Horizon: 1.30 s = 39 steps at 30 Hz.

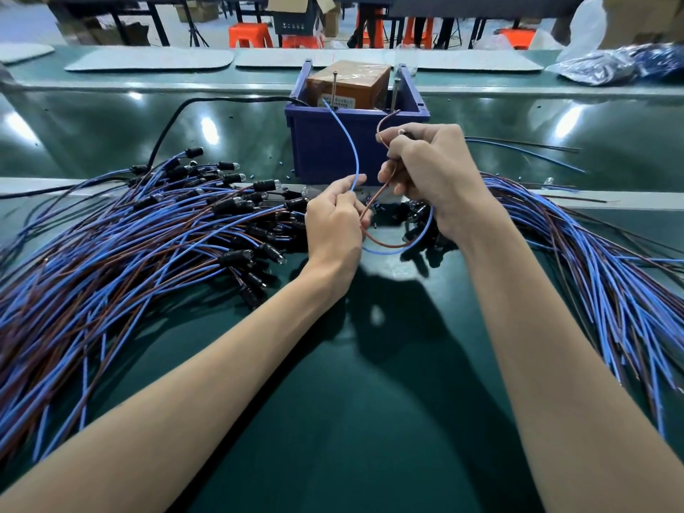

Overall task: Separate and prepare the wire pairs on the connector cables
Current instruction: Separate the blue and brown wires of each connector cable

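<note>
I'm looking down at a glossy dark-green work table (pixel 333 420) that runs under both forearms. A broad heap of blue and brown wire cables with black plug ends (pixel 148 235) sprawls to the outside of the left hand (pixel 333 224), and its nearest plugs reach right up to that hand. A second bundle of blue and brown wires (pixel 599 283) fans out to the outside of the right hand (pixel 433 172). Just beyond both hands stands a blue plastic bin (pixel 333 142) holding a brown taped box (pixel 348 83). The left hand pinches a thin blue wire (pixel 354 153) between thumb and fingers, and the wire arcs up toward the bin. The right hand is curled round a thin brown wire (pixel 381 192), whose end hooks above the fist. Below and between the hands, the two wires sag together in one loop over the table.
</note>
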Tool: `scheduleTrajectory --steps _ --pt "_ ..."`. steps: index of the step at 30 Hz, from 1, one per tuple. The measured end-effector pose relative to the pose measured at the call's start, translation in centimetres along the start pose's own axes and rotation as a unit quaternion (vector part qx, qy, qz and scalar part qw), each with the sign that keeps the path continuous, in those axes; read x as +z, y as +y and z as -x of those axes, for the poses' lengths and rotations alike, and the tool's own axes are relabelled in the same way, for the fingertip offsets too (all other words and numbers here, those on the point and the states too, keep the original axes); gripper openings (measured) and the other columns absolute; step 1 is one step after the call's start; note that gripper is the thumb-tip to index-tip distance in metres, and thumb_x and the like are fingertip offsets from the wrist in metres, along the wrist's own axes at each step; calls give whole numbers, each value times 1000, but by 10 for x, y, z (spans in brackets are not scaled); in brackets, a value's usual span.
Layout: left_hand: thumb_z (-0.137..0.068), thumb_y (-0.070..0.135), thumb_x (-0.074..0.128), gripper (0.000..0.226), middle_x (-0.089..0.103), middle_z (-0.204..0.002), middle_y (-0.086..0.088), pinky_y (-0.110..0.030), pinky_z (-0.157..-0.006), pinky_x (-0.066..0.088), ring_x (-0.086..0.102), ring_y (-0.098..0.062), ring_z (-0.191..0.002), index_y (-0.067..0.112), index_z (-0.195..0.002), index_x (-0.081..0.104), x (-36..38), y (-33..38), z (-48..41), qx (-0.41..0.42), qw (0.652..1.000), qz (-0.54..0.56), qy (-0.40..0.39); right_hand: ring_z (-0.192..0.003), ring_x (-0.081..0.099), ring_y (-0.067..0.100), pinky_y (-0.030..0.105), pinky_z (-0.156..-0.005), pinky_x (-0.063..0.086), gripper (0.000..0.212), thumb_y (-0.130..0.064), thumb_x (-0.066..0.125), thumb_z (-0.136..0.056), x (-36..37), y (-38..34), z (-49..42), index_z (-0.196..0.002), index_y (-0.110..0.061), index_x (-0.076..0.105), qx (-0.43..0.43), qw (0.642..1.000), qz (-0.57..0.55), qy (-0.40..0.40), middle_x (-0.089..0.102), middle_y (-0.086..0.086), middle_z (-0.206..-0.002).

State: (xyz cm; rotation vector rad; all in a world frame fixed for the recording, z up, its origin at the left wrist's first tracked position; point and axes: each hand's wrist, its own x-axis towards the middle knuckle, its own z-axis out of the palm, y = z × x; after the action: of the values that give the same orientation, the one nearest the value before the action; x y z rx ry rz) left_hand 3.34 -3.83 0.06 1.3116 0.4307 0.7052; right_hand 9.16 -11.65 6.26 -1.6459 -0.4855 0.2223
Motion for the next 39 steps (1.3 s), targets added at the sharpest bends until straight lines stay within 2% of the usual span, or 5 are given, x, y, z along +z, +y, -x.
scheduleTrajectory --steps 16,26,30,34,39 --pt "-94 0 40 45 39 -46 4 -16 -44 29 35 -7 -44 18 -54 51 -3 -1 4 35 999 -8 -38 -35 44 11 17 -40 36 21 0 52 -82 -1 5 -2 -65 -10 58 -53 998 25 -32 62 2 -47" --pt "-99 31 43 38 71 -79 1 -22 -49 41 58 -12 -47 6 -128 47 -1 2 3 22 999 21 -13 -46 62 8 13 -39 36 16 -14 51 -96 -24 -19 8 -91 -4 63 74 934 265 -230 74 8 -69" --pt "-94 0 45 48 66 -89 1 -14 -53 44 57 -7 -48 7 -140 30 -2 0 4 80 996 -23 16 -83 64 14 20 -70 48 18 -22 55 -94 -37 -29 8 -88 -13 70 23 900 424 -100 73 -1 -81" --pt "-85 -10 40 32 63 -74 2 -21 -59 48 59 -11 -53 12 -102 56 -3 4 7 69 997 -24 -7 -110 59 28 36 -93 48 23 -34 59 -92 -54 -29 4 -111 -28 68 36 888 449 98 68 9 -112" --pt "-83 1 43 26 67 -60 -8 -23 -56 52 68 -24 -57 2 -69 66 -7 9 16 -4 968 -40 -250 -110 60 28 29 -98 46 29 -8 55 -92 -57 -24 1 -110 -23 71 27 882 438 170 66 11 -118"
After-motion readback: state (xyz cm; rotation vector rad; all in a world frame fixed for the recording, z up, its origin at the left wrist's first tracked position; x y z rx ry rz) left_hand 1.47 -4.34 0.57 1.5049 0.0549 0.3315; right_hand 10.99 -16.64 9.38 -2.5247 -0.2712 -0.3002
